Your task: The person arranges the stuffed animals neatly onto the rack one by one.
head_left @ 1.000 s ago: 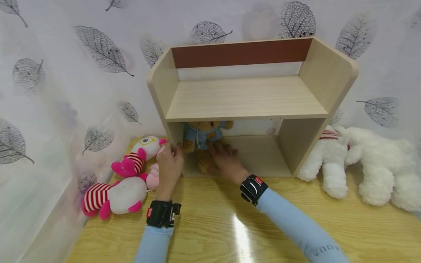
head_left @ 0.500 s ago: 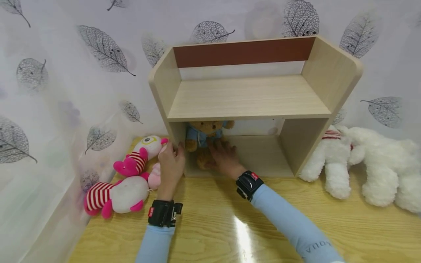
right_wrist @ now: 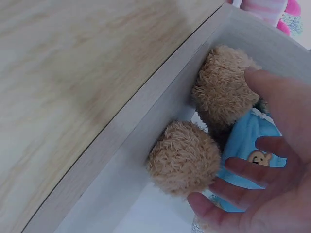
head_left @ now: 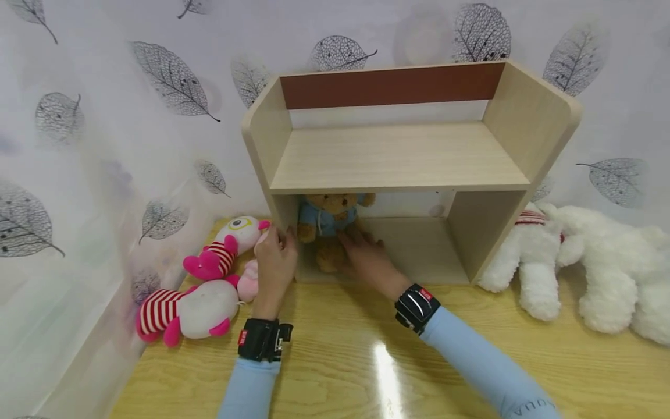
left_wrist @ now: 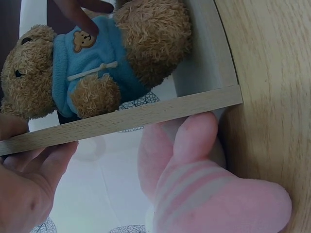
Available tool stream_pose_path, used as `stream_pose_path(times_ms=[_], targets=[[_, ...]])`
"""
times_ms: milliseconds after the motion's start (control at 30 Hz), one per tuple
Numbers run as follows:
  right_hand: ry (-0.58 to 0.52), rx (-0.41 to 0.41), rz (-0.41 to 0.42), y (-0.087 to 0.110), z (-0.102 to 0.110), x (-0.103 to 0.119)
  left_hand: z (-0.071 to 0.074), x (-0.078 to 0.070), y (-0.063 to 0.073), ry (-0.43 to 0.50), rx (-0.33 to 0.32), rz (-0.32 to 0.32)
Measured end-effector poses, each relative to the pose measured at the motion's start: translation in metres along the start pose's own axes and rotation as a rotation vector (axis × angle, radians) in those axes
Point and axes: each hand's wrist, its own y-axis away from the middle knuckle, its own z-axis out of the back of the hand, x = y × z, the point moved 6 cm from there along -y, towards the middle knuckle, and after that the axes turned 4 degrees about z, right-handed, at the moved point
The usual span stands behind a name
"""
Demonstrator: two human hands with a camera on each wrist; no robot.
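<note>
A brown teddy bear (head_left: 328, 222) in a light-blue hoodie sits in the lower left of a pale wooden shelf unit (head_left: 398, 156). The middle board hides the top of its head in the head view. My left hand (head_left: 274, 265) grips the front edge of the left side panel (left_wrist: 121, 116), thumb and fingers on opposite faces. My right hand (head_left: 373, 263) is inside the lower compartment at the bear's front. In the right wrist view its fingers (right_wrist: 248, 171) are spread and slightly bent over the hoodie (right_wrist: 250, 145), by the furry legs (right_wrist: 184, 158).
Left of the unit lie pink-and-white striped plush toys (head_left: 191, 311), one pale pink toy (left_wrist: 218, 194) against the side panel. White fluffy plush toys (head_left: 602, 262) stand at the right. Behind is a leaf-patterned wall (head_left: 131, 116); underneath, a wooden tabletop (head_left: 335, 349).
The bear's face has come slightly lower into view under the middle board. My right hand has shifted a little down the bear's front. The left hand keeps its place on the panel.
</note>
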Motion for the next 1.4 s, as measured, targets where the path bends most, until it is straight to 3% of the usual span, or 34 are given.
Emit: stream_pose_path(times_ms=[133,300,400,700,933,1233,1400], targets=[[0.078,-0.059,0.056,0.014,0.006,0.001,0.000,0.000,0.000,-0.006,-0.003,-0.008],[0.231,-0.231,0.199,0.034,0.015,0.007,0.001,0.001,0.000,-0.004,-0.005,-0.005],[0.313,-0.282,0.253,0.048,0.015,0.008,0.001,0.001,0.000,-0.002,0.001,0.001],[0.302,-0.221,0.313,0.088,0.016,0.010,0.000,-0.001,0.002,-0.003,0.000,0.004],[0.254,-0.176,0.289,0.112,0.020,0.003,-0.001,0.001,0.001,-0.001,0.011,0.027],[0.278,-0.228,0.275,0.138,0.028,-0.010,-0.002,0.003,0.002,0.000,0.009,0.027],[0.284,-0.217,0.245,0.149,0.032,-0.014,-0.002,0.001,0.002,0.011,0.008,0.025]])
